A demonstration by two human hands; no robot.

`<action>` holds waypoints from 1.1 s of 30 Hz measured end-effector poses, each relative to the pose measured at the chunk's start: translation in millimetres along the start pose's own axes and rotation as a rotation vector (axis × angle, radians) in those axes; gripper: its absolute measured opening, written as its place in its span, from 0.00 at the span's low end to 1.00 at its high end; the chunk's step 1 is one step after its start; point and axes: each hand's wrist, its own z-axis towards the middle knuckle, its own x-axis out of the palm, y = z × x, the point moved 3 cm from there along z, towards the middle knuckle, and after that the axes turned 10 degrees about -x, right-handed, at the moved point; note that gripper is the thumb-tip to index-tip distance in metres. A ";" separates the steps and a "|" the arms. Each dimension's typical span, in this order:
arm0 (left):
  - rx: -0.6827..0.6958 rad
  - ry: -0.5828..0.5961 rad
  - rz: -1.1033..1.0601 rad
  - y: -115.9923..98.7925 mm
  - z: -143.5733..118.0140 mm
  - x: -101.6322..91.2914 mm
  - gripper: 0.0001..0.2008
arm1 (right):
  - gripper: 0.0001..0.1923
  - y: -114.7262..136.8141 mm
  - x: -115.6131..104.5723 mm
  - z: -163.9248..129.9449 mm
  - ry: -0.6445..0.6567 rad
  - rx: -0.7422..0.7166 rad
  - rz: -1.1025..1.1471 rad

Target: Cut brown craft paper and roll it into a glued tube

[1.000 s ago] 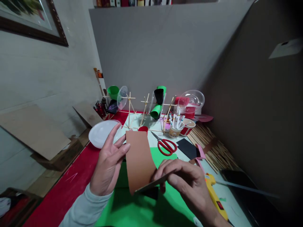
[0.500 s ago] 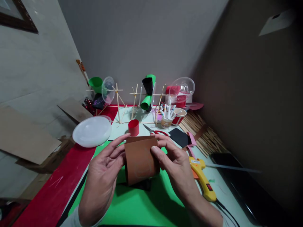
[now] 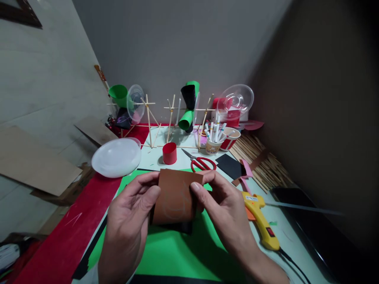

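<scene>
Left hand (image 3: 128, 217): holding brown paper (image 3: 177, 197) at left edge, seemingly for steadiness.
Right hand (image 3: 227, 211): pinching right edge, probably against slipping.

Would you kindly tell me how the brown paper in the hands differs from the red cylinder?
The brown paper is held between the left hand and right hand; the red cylinder stands on the pale tabletop. The brown paper shows a flattish face with faint lines, whereas the red cylinder is round and open-topped. Both look papery.
</scene>
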 end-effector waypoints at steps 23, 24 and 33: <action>0.072 -0.161 0.031 -0.4 4.3 -5.8 0.13 | 0.10 -6.4 0.5 -10.3 0.033 0.009 0.003; 0.073 -0.162 0.032 -0.1 4.8 -6.2 0.14 | 0.09 -5.8 0.7 -10.0 0.047 0.011 0.003; 0.008 -0.125 0.059 -1.0 2.5 -4.1 0.16 | 0.06 -1.4 3.3 -3.2 0.055 0.062 0.079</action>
